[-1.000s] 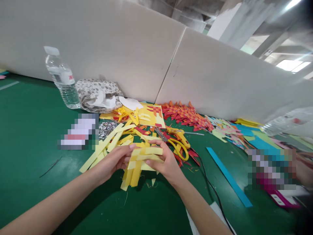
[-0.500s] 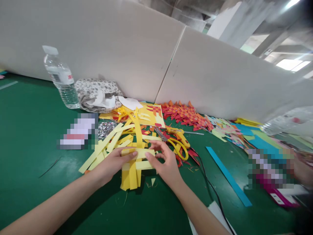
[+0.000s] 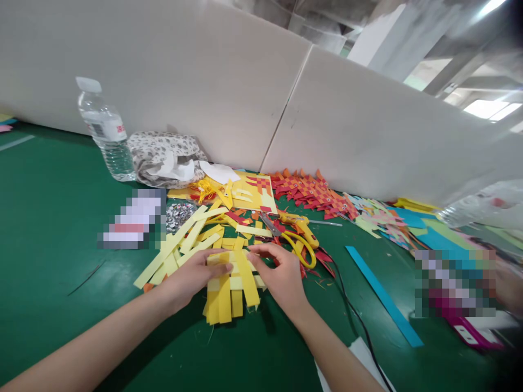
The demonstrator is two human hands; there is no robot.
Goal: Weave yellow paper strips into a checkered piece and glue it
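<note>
A piece of woven paper strips (image 3: 218, 302), deep yellow crossed with pale yellow, is held just above the green table. My left hand (image 3: 196, 277) is closed on its left side, thumb on top and fingers underneath. At its upper right, the fingers of my right hand (image 3: 284, 269) pinch a deep yellow paper strip (image 3: 248, 280), which lies folded down over the pale strips. Behind the weave spreads a pile of loose pale yellow strips (image 3: 165, 256). Yellow-handled scissors (image 3: 305, 251) lie beyond my right hand, beside a yellow glue gun (image 3: 300, 223).
At the back left stand a water bottle (image 3: 108, 133) and a patterned cloth bag (image 3: 167, 147). Woven red-orange paper pieces (image 3: 314, 190) line the partition. A black cable (image 3: 347, 299) and a blue strip (image 3: 382, 294) lie to the right, near another person's hand (image 3: 509, 283).
The deep yellow strip that stuck up away from me is now folded down toward me over the weave. My right hand has moved slightly up and right.
</note>
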